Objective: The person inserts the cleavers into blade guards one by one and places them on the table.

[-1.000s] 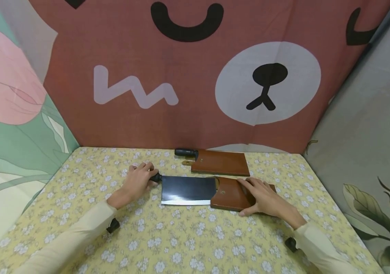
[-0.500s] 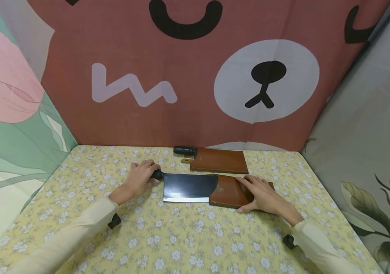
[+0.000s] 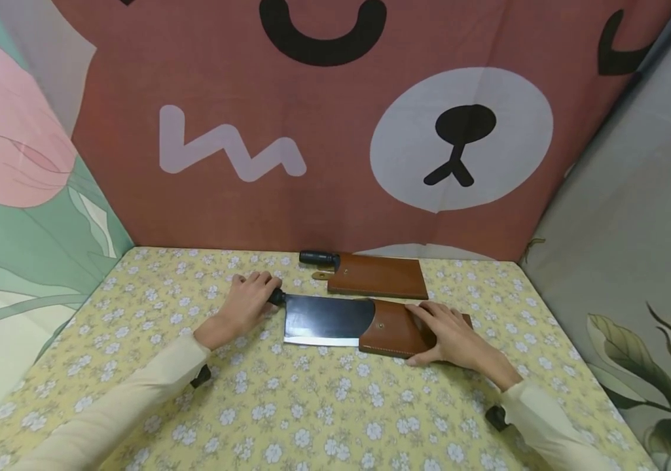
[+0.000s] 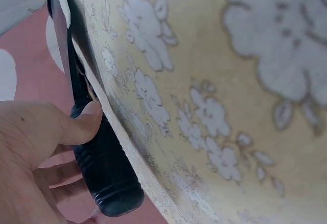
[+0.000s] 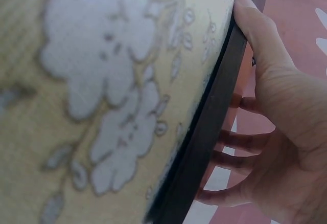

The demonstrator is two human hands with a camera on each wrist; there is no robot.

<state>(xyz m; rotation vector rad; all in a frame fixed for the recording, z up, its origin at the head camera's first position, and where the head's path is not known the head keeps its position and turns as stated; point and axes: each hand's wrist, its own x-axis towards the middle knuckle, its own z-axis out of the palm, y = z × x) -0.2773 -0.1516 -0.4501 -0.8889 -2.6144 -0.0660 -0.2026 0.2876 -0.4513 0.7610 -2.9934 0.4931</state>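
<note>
A cleaver (image 3: 323,319) lies flat near the middle of the table, its right end inside a brown leather sheath (image 3: 397,328). The left hand (image 3: 245,304) grips its black handle (image 4: 110,168), thumb on one side and fingers on the other in the left wrist view. Most of the dark blade with its bright lower edge still shows between handle and sheath. Over the sheath's right part, the right hand (image 3: 452,335) holds it with the thumb at the near edge (image 5: 248,9) and the fingers spread across toward the far side.
Behind lies a second cleaver in a brown sheath (image 3: 379,277), its black handle (image 3: 317,258) pointing left and a strap tab (image 3: 322,276) beside it. A flowered yellow cloth (image 3: 311,412) covers the table. A bear-print curtain (image 3: 335,209) hangs at the back edge.
The left hand has moved right with the cleaver, and the blade has slid further into the sheath. The right hand has stayed on the sheath, almost unmoved.
</note>
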